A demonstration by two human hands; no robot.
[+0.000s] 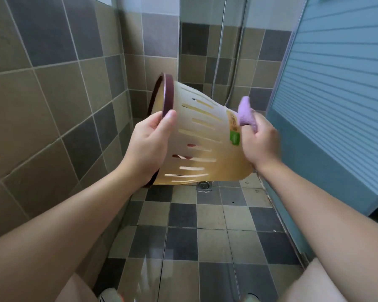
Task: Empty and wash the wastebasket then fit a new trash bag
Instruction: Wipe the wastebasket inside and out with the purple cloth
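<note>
I see the wastebasket point(202, 140) held up in the air at the middle of the view, tipped on its side above the tiled floor point(205, 232). Its dark maroon rim point(169, 92) points left and far, toward the tiled wall point(52, 83); its closed base faces right. The body is pale cream and translucent, cut with long slots, and a green label point(235, 137) sits near the base end.

My left hand point(150, 147) grips the rim end, thumb curled over the maroon band and fingers wrapped beneath the edge. My right hand point(260, 142) is at the base end, fingers closed around a lilac cloth point(247, 115) that is bunched up and pressed against the basket's base edge. That hand is slightly blurred, so I cannot tell how much of the cloth touches the plastic.

Just below the basket, a square metal floor drain point(203, 185) sits in the checkered floor. A shower hose point(238, 51) hangs down the far wall behind the basket. To the right stands a blue frosted door panel point(332, 94) with horizontal stripes. The near floor looks wet and shiny.
</note>
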